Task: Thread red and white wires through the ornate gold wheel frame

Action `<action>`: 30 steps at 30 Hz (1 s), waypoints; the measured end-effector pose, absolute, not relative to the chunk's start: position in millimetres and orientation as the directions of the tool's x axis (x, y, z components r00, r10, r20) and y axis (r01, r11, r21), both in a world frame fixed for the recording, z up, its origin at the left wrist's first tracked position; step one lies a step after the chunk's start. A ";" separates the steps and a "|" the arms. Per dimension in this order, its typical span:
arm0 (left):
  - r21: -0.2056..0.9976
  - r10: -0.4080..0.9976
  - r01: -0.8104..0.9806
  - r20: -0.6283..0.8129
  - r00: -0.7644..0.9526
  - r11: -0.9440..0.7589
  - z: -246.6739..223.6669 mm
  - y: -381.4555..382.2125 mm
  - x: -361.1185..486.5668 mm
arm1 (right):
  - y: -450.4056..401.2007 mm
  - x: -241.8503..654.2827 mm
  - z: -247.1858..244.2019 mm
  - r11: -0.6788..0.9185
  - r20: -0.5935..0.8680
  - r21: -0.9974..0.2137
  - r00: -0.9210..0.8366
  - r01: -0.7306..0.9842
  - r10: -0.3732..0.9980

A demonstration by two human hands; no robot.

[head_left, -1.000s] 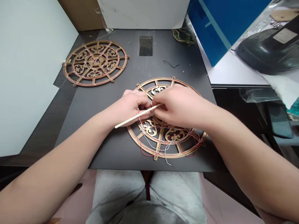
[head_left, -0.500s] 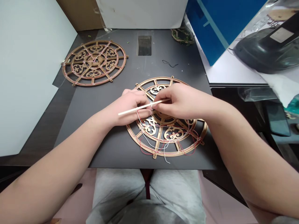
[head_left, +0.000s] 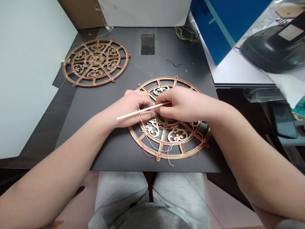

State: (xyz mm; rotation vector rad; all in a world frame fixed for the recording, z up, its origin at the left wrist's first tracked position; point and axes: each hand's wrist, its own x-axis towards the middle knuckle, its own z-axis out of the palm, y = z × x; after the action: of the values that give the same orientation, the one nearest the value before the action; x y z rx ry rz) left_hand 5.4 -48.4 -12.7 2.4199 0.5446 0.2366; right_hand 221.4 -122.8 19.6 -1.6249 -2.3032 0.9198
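The thin wooden stick (head_left: 130, 115) is pinched near its far end by the fingertips of the right hand (head_left: 184, 105), which is closed narrowly. The stick is held slanting above the fretwork wheel (head_left: 164, 156), its free end pointing out past the left side of the rim. The left hand (head_left: 132, 106) is placed just beside the right hand, its fingers curled and bunched, with the stick lying across them; whether the stick is gripped by that hand cannot be told.

Both hands are held over the upper part of the wheel, which is laid flat on a black board (head_left: 78, 146). Red and white threads (head_left: 150, 142) are looped around its lower spokes and rim, and a strand is drawn up to the left hand.

Up and to the left of the wheel, a second fretwork wheel (head_left: 82, 81) is laid flat, laced with thread. Behind the wheel, a short loose black thread (head_left: 173, 63) is lying on the board, and a blue box (head_left: 214, 31) is seen farther back to the right.
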 end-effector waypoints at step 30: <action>0.632 0.389 0.214 0.150 0.909 -0.745 -18.5 -44.2 1.7 | -123.2 230.2 20.5 0.184 -0.116 -0.623 -0.322 0.761 0.940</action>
State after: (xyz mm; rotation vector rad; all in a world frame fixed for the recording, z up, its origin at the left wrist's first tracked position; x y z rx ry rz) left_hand 1.7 -44.2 -18.5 2.4310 0.4297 0.3620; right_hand 230.2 -123.2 20.5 -1.6188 -2.1713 0.8677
